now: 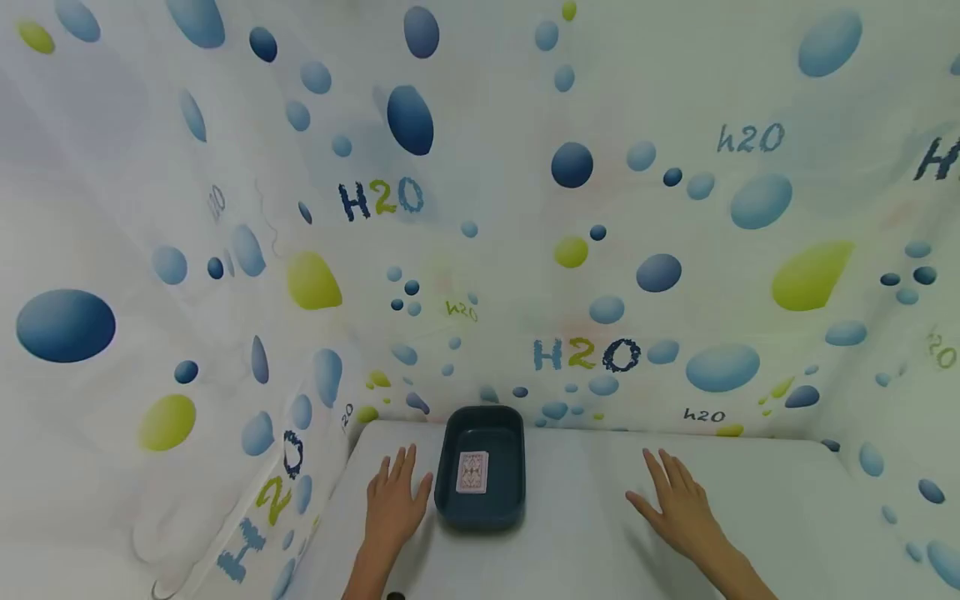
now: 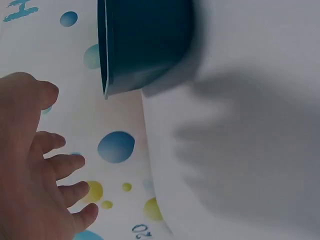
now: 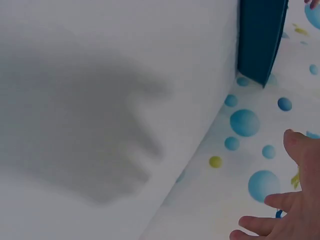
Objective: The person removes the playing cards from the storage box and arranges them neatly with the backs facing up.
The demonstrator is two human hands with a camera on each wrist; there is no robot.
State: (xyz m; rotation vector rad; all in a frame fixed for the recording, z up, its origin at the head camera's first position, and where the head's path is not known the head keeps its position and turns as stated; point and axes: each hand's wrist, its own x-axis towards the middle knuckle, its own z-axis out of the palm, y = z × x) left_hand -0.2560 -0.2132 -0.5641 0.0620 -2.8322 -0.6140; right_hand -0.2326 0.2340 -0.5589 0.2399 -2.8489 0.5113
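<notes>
A dark teal tray point(image 1: 485, 521) with raised walls stands on the white table, left of the middle. Inside it lies a deck of cards point(image 1: 472, 472) with a red-and-white patterned back on top. My left hand point(image 1: 393, 504) hovers just left of the tray, fingers spread and holding nothing; the left wrist view shows the same hand point(image 2: 45, 170) apart from the tray wall point(image 2: 145, 45). Farther off on the right, my right hand point(image 1: 681, 512) is held over the table with its fingers extended. In the right wrist view that hand point(image 3: 287, 200) is likewise holding nothing.
A white curtain point(image 1: 495, 275) printed with blue and green drops and "H2O" lettering hangs behind and beside the white table point(image 1: 577, 500). A small dark round object point(image 1: 396, 596) shows at the bottom edge, near the left forearm. Both hands cast shadows on the tabletop.
</notes>
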